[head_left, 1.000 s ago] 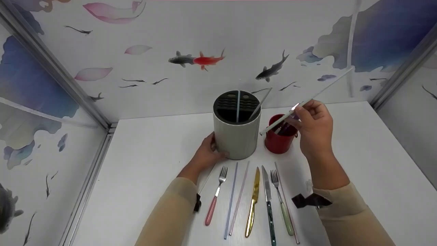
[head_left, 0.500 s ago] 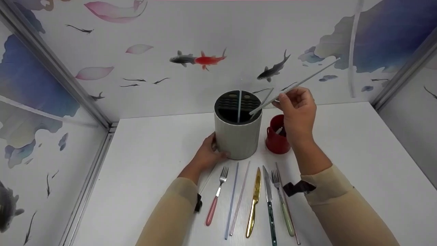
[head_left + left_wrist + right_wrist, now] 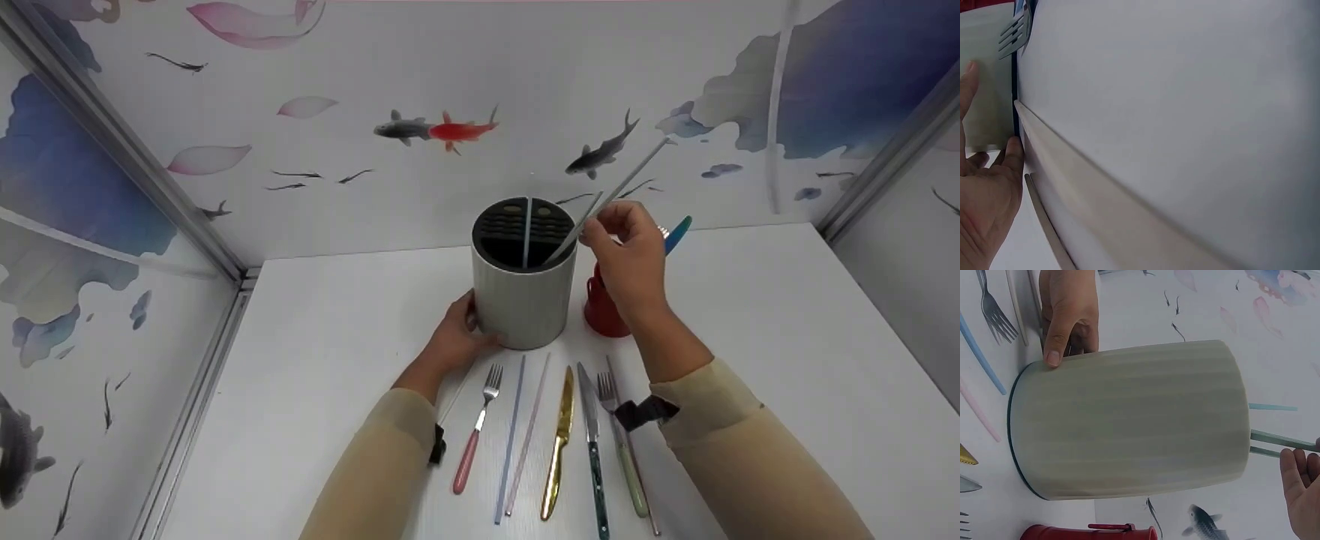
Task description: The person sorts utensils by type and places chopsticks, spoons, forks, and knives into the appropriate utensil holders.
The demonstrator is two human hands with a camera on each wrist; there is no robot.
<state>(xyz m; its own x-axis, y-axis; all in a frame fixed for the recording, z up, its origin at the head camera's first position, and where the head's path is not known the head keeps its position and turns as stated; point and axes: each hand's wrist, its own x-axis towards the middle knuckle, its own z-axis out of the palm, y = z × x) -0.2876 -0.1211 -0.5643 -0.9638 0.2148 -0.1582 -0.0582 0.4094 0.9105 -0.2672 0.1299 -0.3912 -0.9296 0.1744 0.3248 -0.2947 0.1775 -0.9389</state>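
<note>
A pale grey-green utensil holder (image 3: 520, 311) with a black slotted insert stands at the back middle of the table. My left hand (image 3: 457, 341) grips its lower left side, thumb in front. Between thumb and fingers my right hand (image 3: 626, 251) pinches a pale green chopstick (image 3: 637, 169), slanted, its lower end in the holder's front opening. Two more chopsticks stand there: a bluish upright one (image 3: 528, 232) and a leaning one, visible in the right wrist view as a green chopstick (image 3: 1265, 451) beside the held one.
Right of the holder stands a red cup (image 3: 604, 311), partly hidden by my right hand; a blue-ended utensil (image 3: 679, 234) rises behind. In front lie a red-handled fork (image 3: 466, 454), blue chopstick (image 3: 510, 442), pink chopstick (image 3: 528, 439), gold knife (image 3: 557, 450), dark-handled knife (image 3: 594, 457) and green-handled fork (image 3: 628, 465).
My right hand has moved left from over the red cup to the holder. The held chopstick is steeper, its lower end now in the opening. My left hand has stayed put.
</note>
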